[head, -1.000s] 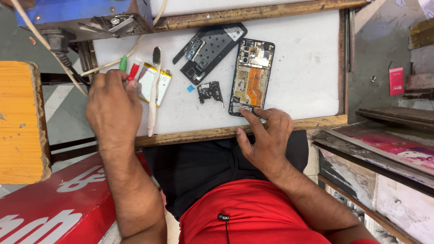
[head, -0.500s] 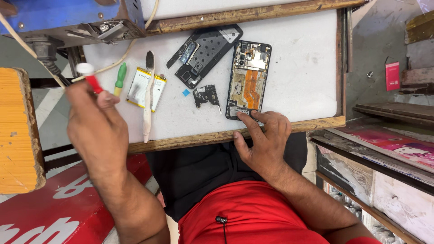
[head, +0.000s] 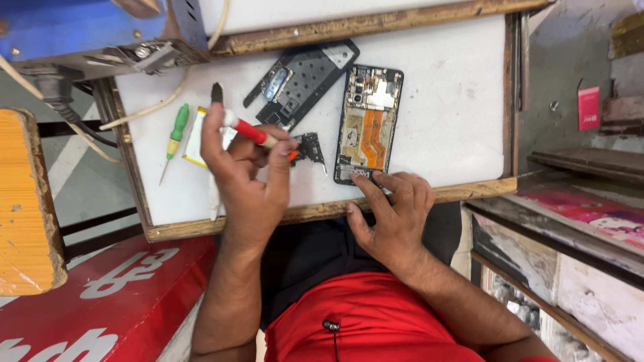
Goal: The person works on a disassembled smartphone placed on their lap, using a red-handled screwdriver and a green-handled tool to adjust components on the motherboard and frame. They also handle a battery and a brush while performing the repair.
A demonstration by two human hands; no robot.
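An opened phone (head: 367, 124) lies on the white work board (head: 443, 107), its orange ribbon and circuit parts exposed. My right hand (head: 392, 214) rests at the board's near edge, fingertips pressing the phone's lower end. My left hand (head: 245, 177) grips a red-and-white screwdriver (head: 249, 131), held slantwise over the board, left of the phone. A small black loose part (head: 310, 146) lies just right of that hand. The removed black back frame (head: 302, 80) lies tilted beyond it.
A green-handled screwdriver (head: 176, 134) and a yellow-edged flat battery (head: 194, 131) lie at the board's left. A cream cable (head: 161, 100) and blue equipment (head: 87, 33) sit at the far left. An orange stool (head: 27, 201) stands left; shelves (head: 577, 201) stand right.
My left hand picked the red-and-white screwdriver from the board's left edge and carried it rightward, toward the phone. My right hand stayed on the phone's lower end.
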